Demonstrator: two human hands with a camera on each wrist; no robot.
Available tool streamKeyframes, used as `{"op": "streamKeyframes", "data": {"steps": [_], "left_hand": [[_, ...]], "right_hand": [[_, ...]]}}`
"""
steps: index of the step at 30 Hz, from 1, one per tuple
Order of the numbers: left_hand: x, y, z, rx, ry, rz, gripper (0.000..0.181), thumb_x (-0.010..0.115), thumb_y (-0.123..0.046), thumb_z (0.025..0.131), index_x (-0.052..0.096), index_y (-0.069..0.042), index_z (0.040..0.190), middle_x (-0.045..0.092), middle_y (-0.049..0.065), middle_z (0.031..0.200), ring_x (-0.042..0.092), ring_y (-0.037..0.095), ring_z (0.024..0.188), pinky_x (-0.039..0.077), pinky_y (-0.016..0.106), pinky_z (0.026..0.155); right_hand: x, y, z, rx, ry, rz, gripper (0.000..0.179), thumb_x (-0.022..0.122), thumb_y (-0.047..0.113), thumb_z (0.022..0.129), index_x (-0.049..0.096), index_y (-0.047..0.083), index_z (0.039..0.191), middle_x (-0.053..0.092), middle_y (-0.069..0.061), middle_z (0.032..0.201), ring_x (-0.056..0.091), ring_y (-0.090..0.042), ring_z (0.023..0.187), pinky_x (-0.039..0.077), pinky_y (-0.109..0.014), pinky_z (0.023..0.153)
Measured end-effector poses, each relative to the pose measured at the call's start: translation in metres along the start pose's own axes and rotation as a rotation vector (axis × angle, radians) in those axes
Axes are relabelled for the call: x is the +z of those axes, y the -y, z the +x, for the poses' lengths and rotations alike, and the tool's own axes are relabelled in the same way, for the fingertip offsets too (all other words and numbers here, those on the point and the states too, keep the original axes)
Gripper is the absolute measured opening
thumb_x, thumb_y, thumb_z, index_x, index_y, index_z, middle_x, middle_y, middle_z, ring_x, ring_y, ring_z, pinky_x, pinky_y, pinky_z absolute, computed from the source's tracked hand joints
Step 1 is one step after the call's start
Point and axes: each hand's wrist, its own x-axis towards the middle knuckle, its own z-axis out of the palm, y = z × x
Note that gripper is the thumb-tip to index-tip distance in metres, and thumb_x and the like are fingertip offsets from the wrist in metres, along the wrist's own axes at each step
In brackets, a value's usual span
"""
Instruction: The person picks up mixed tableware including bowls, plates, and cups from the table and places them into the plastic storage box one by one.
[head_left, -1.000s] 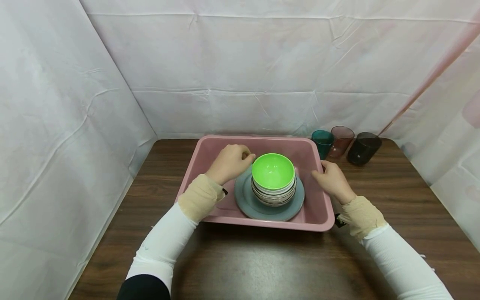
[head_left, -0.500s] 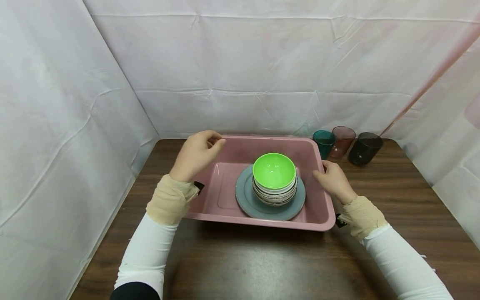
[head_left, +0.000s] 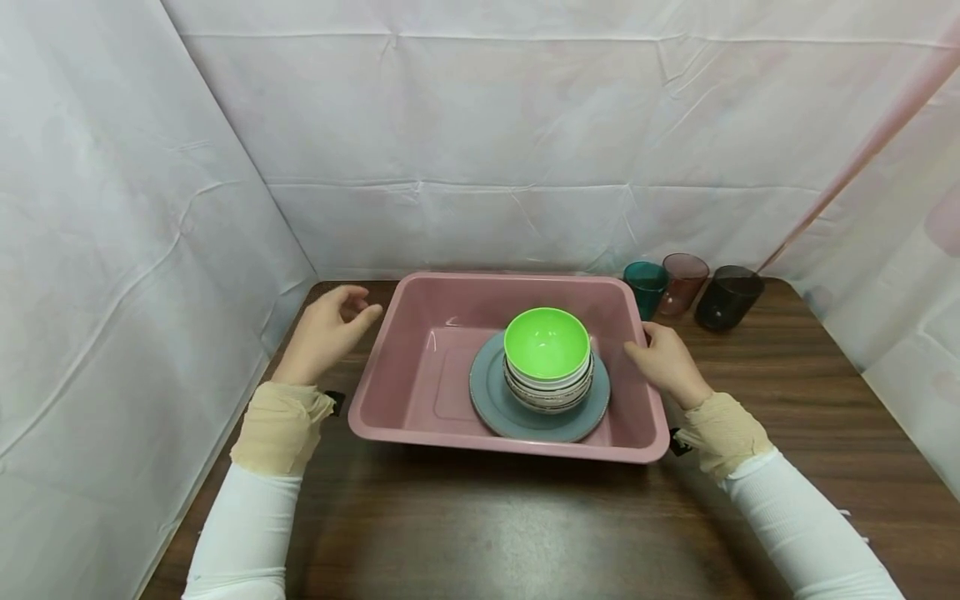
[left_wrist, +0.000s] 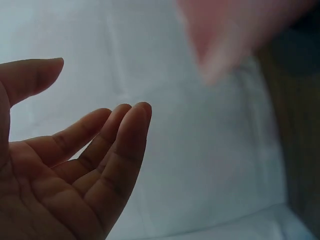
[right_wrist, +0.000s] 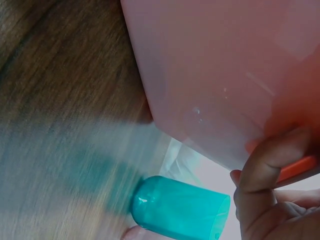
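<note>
Head view: we are pinching the pink tub (head_left: 450, 375) at its right side with our right hand (head_left: 666, 362), the thumb lying on the inner wall. Our left hand (head_left: 322, 333) is hovering just beside the tub's left edge, its bent fingers standing apart from the thumb. The tub is sitting on the tabletop (head_left: 480, 533) and carrying a grey-blue plate (head_left: 487, 408), where a green bowl (head_left: 546, 346) is topping stacked bowls (head_left: 551, 398). Three cups (head_left: 684, 283) are standing near its far right corner.
</note>
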Motion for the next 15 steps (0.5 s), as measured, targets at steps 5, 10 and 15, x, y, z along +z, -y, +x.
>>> {"op": "streamKeyframes", "data": {"steps": [5,10,15], "left_hand": [[0.019,0.023,-0.009,-0.12,0.12,-0.001,0.058,0.057,-0.048,0.095,0.057,0.001,0.127,0.066,0.019,0.11,0.064,0.031,0.098,0.052,0.045,0.084],[0.039,0.036,-0.015,-0.175,0.188,-0.002,0.06,0.057,-0.054,0.093,0.062,0.001,0.117,0.069,0.015,0.099,0.065,0.024,0.086,0.052,0.035,0.075],[0.049,0.04,-0.018,-0.171,0.18,-0.019,0.047,0.062,-0.043,0.093,0.064,0.002,0.107,0.067,0.013,0.087,0.061,0.02,0.074,0.048,0.029,0.065]], "right_hand": [[-0.001,0.001,0.0,-0.006,0.004,-0.014,0.041,0.051,0.013,0.096,0.053,-0.011,0.129,0.064,-0.029,0.111,0.065,-0.031,0.089,0.053,-0.032,0.071],[-0.002,0.002,-0.001,-0.012,0.008,-0.015,0.04,0.051,0.012,0.095,0.054,-0.012,0.127,0.065,-0.029,0.108,0.066,-0.027,0.084,0.052,-0.029,0.068],[-0.002,0.003,0.0,-0.021,0.008,-0.016,0.039,0.052,0.011,0.094,0.054,-0.013,0.126,0.066,-0.028,0.104,0.065,-0.023,0.079,0.051,-0.027,0.066]]}}
